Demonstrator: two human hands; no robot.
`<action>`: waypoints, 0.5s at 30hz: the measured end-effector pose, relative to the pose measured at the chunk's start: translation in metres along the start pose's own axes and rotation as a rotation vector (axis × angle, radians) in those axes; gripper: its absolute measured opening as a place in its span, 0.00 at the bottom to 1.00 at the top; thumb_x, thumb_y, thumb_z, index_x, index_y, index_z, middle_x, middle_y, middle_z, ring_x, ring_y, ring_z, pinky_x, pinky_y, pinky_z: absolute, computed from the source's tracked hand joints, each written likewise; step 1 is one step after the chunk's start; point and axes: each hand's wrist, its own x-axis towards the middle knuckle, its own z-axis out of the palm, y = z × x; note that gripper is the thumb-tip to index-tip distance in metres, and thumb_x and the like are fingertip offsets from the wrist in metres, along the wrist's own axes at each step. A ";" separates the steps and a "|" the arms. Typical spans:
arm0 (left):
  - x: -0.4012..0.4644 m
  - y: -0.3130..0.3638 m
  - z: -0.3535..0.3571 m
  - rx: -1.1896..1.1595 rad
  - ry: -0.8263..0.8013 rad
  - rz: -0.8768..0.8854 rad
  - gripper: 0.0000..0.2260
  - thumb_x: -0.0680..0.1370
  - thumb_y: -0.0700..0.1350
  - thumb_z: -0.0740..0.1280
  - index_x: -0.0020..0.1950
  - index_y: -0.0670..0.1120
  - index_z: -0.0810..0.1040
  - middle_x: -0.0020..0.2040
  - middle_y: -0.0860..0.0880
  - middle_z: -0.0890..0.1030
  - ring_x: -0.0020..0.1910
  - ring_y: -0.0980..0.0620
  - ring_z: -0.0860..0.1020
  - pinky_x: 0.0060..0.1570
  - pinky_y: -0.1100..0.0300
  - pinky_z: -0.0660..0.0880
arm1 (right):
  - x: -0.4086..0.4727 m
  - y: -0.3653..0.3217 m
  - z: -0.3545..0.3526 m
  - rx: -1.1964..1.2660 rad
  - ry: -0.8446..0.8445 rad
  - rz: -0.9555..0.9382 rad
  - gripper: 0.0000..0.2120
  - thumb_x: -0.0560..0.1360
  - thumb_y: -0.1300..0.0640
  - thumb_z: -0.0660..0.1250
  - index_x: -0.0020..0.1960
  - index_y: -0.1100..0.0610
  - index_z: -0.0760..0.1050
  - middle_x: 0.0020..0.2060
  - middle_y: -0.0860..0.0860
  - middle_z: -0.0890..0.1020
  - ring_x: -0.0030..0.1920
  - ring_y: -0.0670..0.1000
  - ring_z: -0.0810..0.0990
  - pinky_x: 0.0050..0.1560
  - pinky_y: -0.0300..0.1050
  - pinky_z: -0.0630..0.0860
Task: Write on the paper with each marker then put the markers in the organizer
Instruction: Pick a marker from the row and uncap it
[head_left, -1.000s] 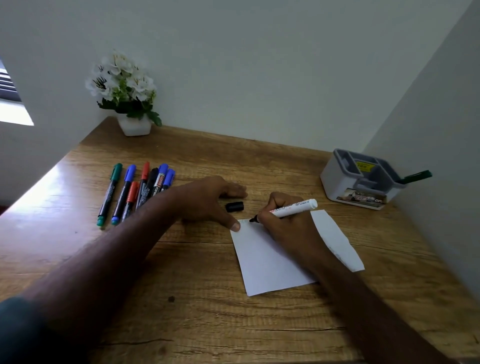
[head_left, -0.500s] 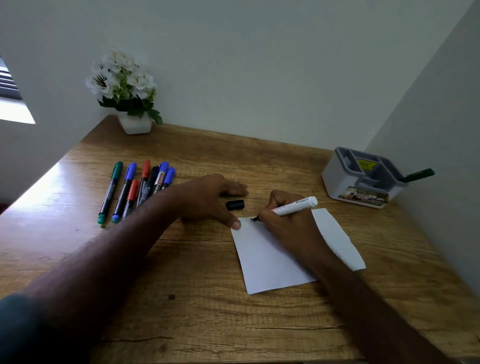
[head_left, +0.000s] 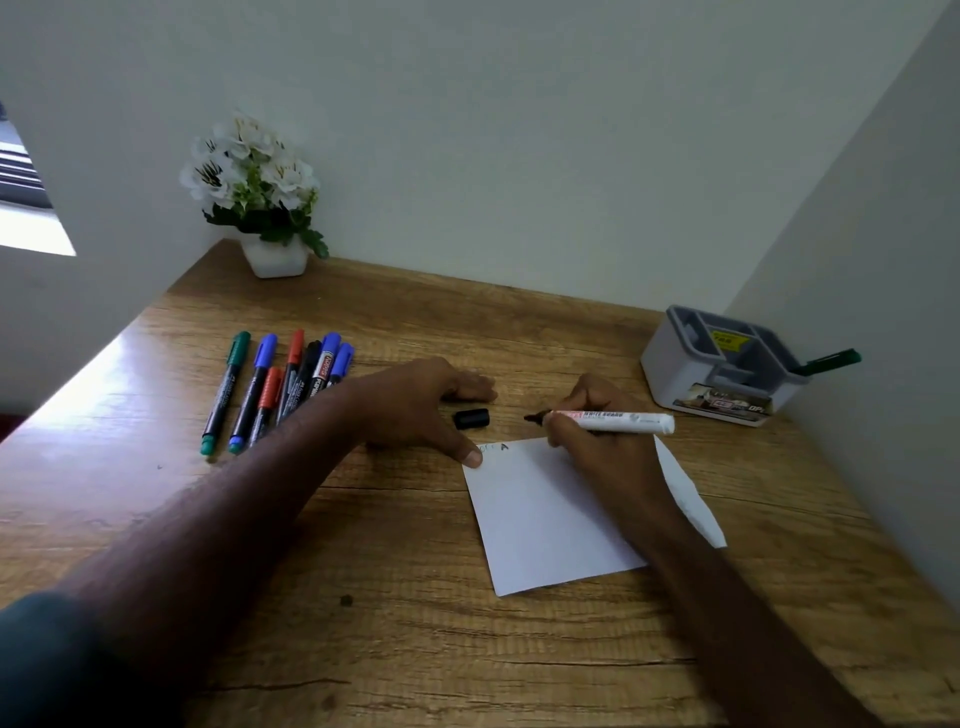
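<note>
Lifted since a moment ago, the marker (head_left: 613, 421) tip now hangs just past the paper (head_left: 540, 519) top edge, gripped by the right hand (head_left: 597, 441). Left hand (head_left: 415, 405) lies spread wide, thumb pinning the paper's corner. Black cap (head_left: 471, 419) sits between the hands. Organizer (head_left: 685, 374) stands far right, one green marker (head_left: 826, 361) in it

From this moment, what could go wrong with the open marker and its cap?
1. The white marker in the right hand is uncapped, its tip off the paper; it might mark the table.
2. The black cap lies loose near the left hand, which might knock it away.
3. Only the left thumb presses the paper corner, so the sheet may shift.
</note>
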 end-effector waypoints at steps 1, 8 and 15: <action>0.000 0.000 0.000 0.002 0.002 -0.003 0.37 0.71 0.54 0.74 0.76 0.56 0.61 0.77 0.56 0.61 0.75 0.52 0.58 0.64 0.61 0.53 | -0.001 -0.002 -0.003 -0.076 -0.022 -0.019 0.09 0.74 0.55 0.72 0.36 0.52 0.75 0.33 0.45 0.80 0.37 0.44 0.79 0.33 0.33 0.72; 0.003 -0.006 0.002 0.069 -0.015 0.042 0.36 0.72 0.58 0.72 0.76 0.58 0.61 0.78 0.58 0.58 0.77 0.54 0.55 0.67 0.60 0.50 | -0.008 -0.014 -0.001 -0.139 -0.076 -0.027 0.08 0.73 0.59 0.71 0.37 0.60 0.76 0.33 0.49 0.80 0.33 0.39 0.75 0.29 0.30 0.68; 0.005 -0.010 0.005 0.086 -0.048 0.119 0.31 0.75 0.57 0.70 0.75 0.60 0.62 0.77 0.60 0.58 0.72 0.65 0.53 0.68 0.63 0.48 | -0.005 -0.013 0.002 -0.214 -0.108 -0.051 0.11 0.74 0.57 0.70 0.36 0.59 0.73 0.31 0.50 0.78 0.32 0.39 0.74 0.29 0.30 0.67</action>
